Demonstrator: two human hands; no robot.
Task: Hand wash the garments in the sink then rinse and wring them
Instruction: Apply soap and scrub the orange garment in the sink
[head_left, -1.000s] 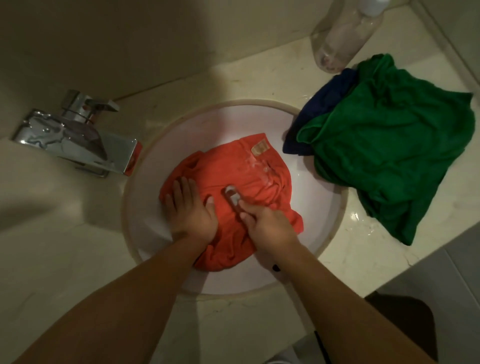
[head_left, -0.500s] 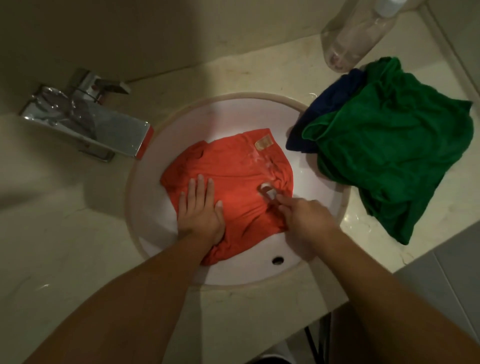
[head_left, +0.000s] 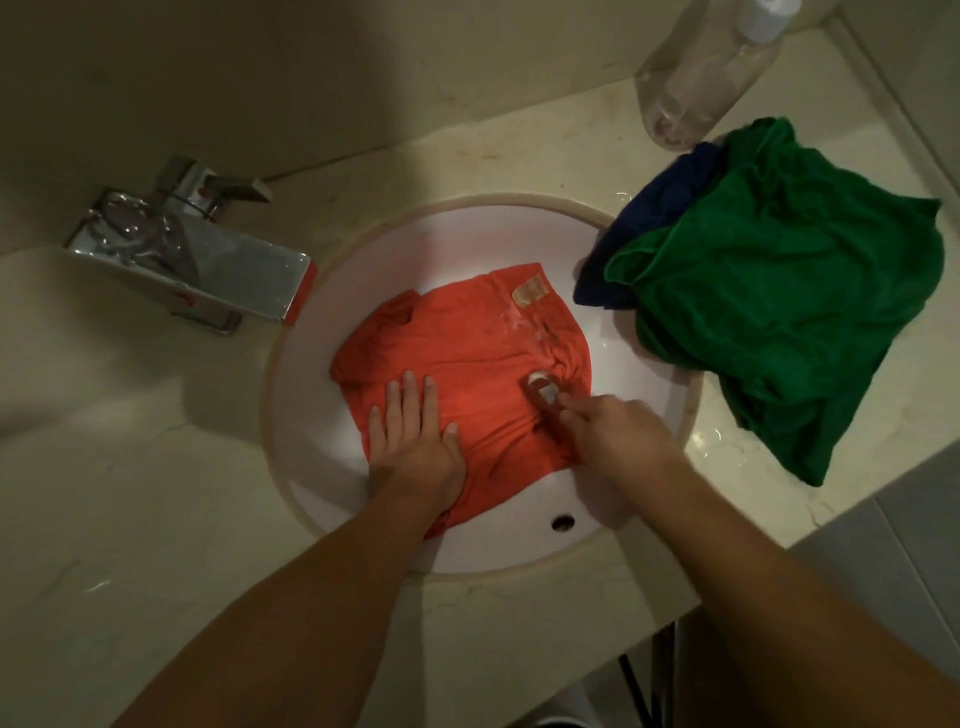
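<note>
Pale marble desk (head_left: 130, 493), wet sheen; water drops (head_left: 706, 436) at right of sink. Round white sink (head_left: 441, 239) sunk in middle, overflow hole (head_left: 562, 521) on near wall. Chrome tap (head_left: 208, 260) on desk left of sink, spout reaching rim. Clear bottle (head_left: 696, 78) at back right. Green garment (head_left: 779, 312) heaped on desk right of sink. Blue garment (head_left: 649, 223) partly under green one, drooping over rim. Orange garment (head_left: 467, 338) spread in sink bottom, near blue one; contact unclear.

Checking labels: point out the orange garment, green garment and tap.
orange garment (head_left: 467, 338), head view, centre of cloth.
green garment (head_left: 779, 291), head view, centre of heap.
tap (head_left: 208, 260), head view, top of spout.
</note>
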